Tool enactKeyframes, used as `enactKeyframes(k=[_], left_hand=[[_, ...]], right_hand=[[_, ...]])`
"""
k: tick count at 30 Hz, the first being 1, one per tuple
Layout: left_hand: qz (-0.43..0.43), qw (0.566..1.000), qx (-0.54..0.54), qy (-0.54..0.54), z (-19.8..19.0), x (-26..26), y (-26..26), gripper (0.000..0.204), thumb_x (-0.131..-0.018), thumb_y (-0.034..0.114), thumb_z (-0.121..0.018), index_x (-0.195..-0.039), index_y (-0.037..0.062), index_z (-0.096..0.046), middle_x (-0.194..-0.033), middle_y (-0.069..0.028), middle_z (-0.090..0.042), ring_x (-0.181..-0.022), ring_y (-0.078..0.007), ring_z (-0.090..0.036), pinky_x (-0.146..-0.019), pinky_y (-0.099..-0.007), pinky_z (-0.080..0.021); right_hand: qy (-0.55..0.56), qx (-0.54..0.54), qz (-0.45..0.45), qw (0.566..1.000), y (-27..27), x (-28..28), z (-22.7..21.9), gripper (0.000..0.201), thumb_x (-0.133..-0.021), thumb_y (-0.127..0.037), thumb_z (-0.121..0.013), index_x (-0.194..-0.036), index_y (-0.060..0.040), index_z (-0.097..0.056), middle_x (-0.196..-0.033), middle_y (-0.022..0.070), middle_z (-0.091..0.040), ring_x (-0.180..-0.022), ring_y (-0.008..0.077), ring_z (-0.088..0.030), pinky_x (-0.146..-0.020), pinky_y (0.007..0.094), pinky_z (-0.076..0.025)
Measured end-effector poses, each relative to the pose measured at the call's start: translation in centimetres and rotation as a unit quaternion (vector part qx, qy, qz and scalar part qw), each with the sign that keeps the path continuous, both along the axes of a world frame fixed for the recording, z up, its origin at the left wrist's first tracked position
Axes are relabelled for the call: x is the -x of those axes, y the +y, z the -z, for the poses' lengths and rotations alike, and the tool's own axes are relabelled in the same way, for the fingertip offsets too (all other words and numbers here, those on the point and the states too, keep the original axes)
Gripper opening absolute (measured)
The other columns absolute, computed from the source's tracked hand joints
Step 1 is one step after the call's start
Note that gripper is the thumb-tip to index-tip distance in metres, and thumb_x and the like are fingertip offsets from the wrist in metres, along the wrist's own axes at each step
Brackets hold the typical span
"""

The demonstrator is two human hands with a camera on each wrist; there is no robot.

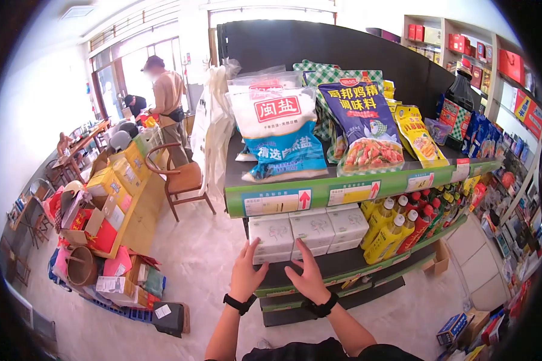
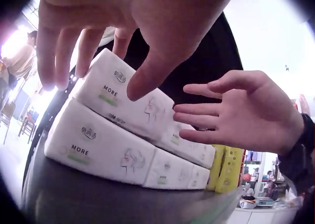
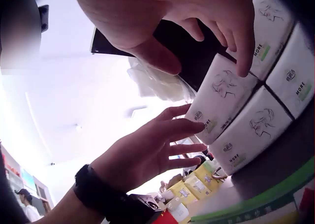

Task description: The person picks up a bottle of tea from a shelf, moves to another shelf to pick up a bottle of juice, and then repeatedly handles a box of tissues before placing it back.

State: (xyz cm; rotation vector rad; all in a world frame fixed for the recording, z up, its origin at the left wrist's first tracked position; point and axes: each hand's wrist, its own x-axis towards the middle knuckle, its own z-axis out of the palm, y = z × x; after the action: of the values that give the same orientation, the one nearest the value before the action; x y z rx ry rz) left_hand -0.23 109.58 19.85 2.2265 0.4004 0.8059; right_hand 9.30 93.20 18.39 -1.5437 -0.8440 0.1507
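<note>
White packs (image 1: 272, 231) stood at the left end of the shelf (image 1: 340, 263); left hand (image 1: 246, 275) and right hand (image 1: 309, 278) hovered near, fingers spread, released.

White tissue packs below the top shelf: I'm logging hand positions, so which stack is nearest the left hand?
The leftmost stack. The open left hand is right at it, whereas the rightmost stack stands beside the yellow bottles.

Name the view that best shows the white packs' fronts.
The left wrist view: the white packs show MORE and face drawings clearly. The right wrist view tilts them, cutting some off; the head view shows them small, from above.
</note>
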Motion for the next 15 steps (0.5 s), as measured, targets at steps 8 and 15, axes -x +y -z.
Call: enactKeyframes(k=[8, 15], left_hand=[[-0.033, 0.993, 0.102, -0.048, 3.1, -0.5, -0.7, 0.055, -0.078, 0.006, -0.068, -0.131, 0.0039, -0.052, -0.125, -0.0178, -0.061, -0.114, -0.0325, -0.060, -0.091, -0.0400, -0.051], [-0.094, 0.982, 0.121, -0.109, 0.9, 2.4, -4.1, 0.052, -0.076, 0.002, -0.068, -0.126, 0.0029, -0.058, -0.121, -0.0149, -0.064, -0.111, -0.0272, -0.062, -0.086, -0.0366, -0.052]], right_hand=[[-0.039, 0.039, -0.046, 0.997, -0.3, -0.4, 0.4, 0.068, -0.083, -0.006, -0.068, -0.144, -0.0061, -0.038, -0.154, 0.0159, -0.028, -0.139, 0.0286, -0.036, -0.105, 0.0408, -0.044], [-0.062, 0.006, -0.105, 0.993, -2.2, 0.2, -1.0, 0.059, -0.082, -0.009, -0.067, -0.137, -0.0072, -0.048, -0.148, 0.0163, -0.038, -0.133, 0.0308, -0.043, -0.101, 0.0387, -0.047]])
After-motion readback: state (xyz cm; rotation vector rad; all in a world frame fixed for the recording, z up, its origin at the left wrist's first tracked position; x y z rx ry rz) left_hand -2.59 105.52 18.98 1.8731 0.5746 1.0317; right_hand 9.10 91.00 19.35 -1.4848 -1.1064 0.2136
